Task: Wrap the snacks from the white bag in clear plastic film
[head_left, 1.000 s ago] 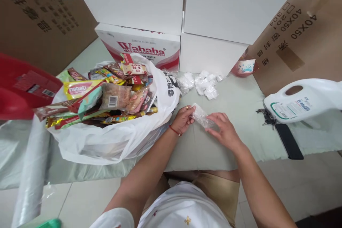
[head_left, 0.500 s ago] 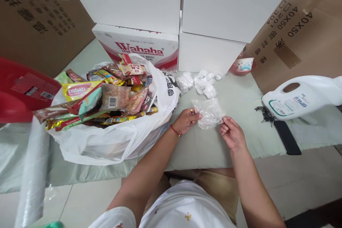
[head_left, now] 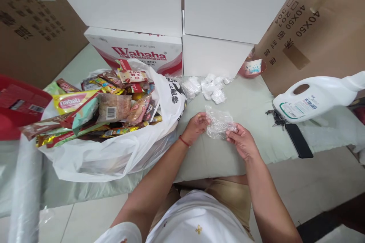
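A crumpled sheet of clear plastic film (head_left: 218,121) lies over the green cloth between my two hands. My left hand (head_left: 196,127) is closed at the film's left edge, fingers curled and thumb tucked in. At the lower right edge, my right hand (head_left: 241,140) pinches the film between thumb and fingers. Just behind it sit several crumpled white plastic wads (head_left: 215,87). To the left of my hands stands a white plastic bag (head_left: 114,159) heaped with packaged snacks (head_left: 115,108).
White boxes (head_left: 139,51) line the back. A paper cup (head_left: 253,67) stands near the right cardboard (head_left: 285,26). A white detergent bottle (head_left: 308,98), keys (head_left: 275,117) and a black phone (head_left: 299,140) lie at right. A red container (head_left: 23,110) and a film roll (head_left: 25,193) are left.
The whole view has shifted, so things appear further left. Both hands stay at the film; my left fingers have curled in a little and my right hand's grip has shifted slightly.
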The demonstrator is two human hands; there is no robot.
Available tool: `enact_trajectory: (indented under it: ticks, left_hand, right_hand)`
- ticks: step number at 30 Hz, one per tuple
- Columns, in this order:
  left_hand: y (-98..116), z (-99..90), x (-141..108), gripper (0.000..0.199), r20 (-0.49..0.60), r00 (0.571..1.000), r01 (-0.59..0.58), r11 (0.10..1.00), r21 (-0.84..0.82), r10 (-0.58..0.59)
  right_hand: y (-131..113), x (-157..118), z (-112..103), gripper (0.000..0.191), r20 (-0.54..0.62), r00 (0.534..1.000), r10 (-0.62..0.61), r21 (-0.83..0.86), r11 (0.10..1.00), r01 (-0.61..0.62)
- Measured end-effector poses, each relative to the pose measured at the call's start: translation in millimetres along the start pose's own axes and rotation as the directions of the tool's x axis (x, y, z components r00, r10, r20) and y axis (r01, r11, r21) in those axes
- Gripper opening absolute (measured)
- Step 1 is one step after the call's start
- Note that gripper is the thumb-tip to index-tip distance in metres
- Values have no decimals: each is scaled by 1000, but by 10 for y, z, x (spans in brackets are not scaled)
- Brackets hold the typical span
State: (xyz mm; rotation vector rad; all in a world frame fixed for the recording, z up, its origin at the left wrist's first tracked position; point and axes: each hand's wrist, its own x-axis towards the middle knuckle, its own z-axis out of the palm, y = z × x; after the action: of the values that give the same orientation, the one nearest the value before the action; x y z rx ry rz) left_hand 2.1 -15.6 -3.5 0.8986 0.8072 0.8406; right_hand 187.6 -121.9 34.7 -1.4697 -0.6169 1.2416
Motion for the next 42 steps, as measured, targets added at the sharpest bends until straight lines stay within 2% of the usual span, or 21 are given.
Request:
enact_trajectory:
  ticks: [1,2,3,5,7,8,9,11,15,20,23,26,29,30,32,34,35,37,38,40,42]
  left_hand:
    - [-3,39,-40,49,-116,986,-108,991,78,116]
    - [3,88,-96,48,-203,949,-209,963,170,241]
    - [17,145,-163,45,-226,910,-287,922,259,347]
    - [56,282,-305,41,-98,890,-385,849,362,446]
    - [85,420,-404,44,91,909,-409,836,366,406]
    - [89,477,-424,43,134,921,-390,850,354,367]
    - [85,517,-424,39,127,936,-352,874,337,328]
    - [62,537,-383,29,21,969,-244,932,267,247]
    - [35,380,-284,36,-149,985,-83,996,29,86]
    - [60,154,-230,47,-259,963,19,973,-228,-79]
    - [49,76,-203,47,-247,960,55,956,-290,-130]
    - [28,35,-203,46,-213,962,98,941,-324,-174]
    - [21,27,-232,46,-208,960,109,934,-341,-188]
    - [25,31,-244,46,-202,962,111,936,-334,-186]
    - [38,48,-266,45,-181,967,118,947,-298,-177]
    - [59,73,-283,43,-162,971,130,956,-262,-176]
    - [70,87,-290,42,-156,971,137,958,-252,-179]
    - [94,107,-302,42,-148,971,146,959,-245,-186]
    - [103,109,-310,42,-142,972,149,958,-246,-188]
    - [115,90,-331,43,-139,972,152,957,-249,-190]
    - [112,37,-365,45,-159,967,158,958,-237,-199]
  right_hand:
    - [13,3,-7,55,-41,998,-54,-42,998,52]
    - [24,3,-15,53,-75,991,-111,-98,990,104]
    - [30,-4,-21,52,-97,982,-164,-168,975,147]
    - [26,-39,-16,53,-93,965,-246,-315,927,206]
    - [6,-95,13,56,-16,959,-284,-405,878,253]
    - [-5,-124,31,57,25,955,-296,-422,863,278]
    - [-14,-151,46,58,56,950,-309,-424,854,302]
    - [-24,-189,49,57,59,941,-332,-405,854,326]
    - [-7,-212,-107,57,-92,947,-309,-219,934,284]
    - [75,-238,-467,54,-264,955,-133,135,976,173]
    - [180,-261,-668,53,-307,951,-49,229,966,124]
    - [285,-284,-831,53,-302,953,-18,163,984,70]
    - [283,-316,-930,51,-284,952,-119,-167,983,73]
    - [247,-327,-939,49,-274,940,-204,-299,947,119]
    - [131,-338,-905,40,-196,889,-413,-519,813,264]
    - [-2,-313,-793,29,-15,818,-575,-646,630,431]
    - [-57,-281,-713,26,99,785,-612,-674,539,505]
    - [-127,-180,-531,28,284,738,-612,-689,405,601]
    - [-140,-116,-442,29,339,734,-588,-692,372,618]
    - [-138,9,-301,26,376,761,-528,-710,363,603]
    - [-133,99,-228,24,350,797,-493,-709,416,569]
